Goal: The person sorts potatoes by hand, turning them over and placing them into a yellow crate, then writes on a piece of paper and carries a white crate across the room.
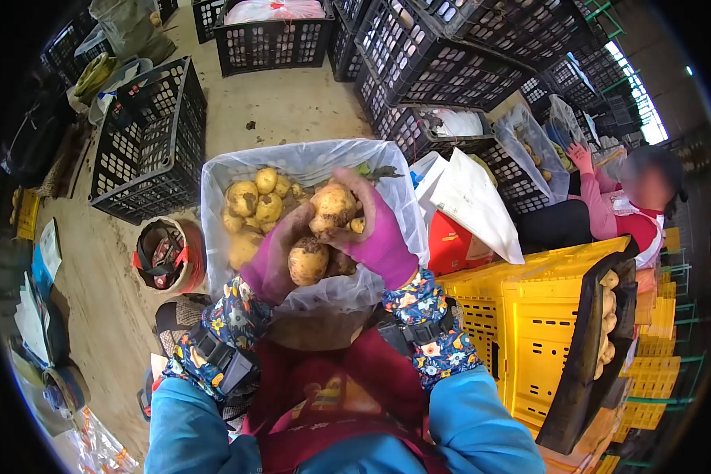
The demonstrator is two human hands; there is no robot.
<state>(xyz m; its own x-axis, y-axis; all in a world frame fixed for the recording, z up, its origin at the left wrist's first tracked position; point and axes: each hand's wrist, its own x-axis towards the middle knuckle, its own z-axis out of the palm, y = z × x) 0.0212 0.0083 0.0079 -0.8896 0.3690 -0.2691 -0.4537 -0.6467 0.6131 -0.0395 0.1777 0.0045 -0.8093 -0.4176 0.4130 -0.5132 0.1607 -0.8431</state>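
Potatoes (pixel 268 207) lie, in the head view, in a box lined with clear plastic (pixel 308 149), at the centre of the frame. The right hand (pixel 379 237), in a purple glove, is curved around a muddy upper potato (pixel 333 207). The left hand (pixel 268 267) is curved around a lower potato (pixel 308 261), just beneath it. One black crate (pixel 186 138) stands at upper left; yellow crates (pixel 533 312) stand at lower right.

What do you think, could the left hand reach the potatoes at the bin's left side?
Probably yes: the left hand sits right beside those potatoes, nothing between them, though it seems busy with a muddy potato.
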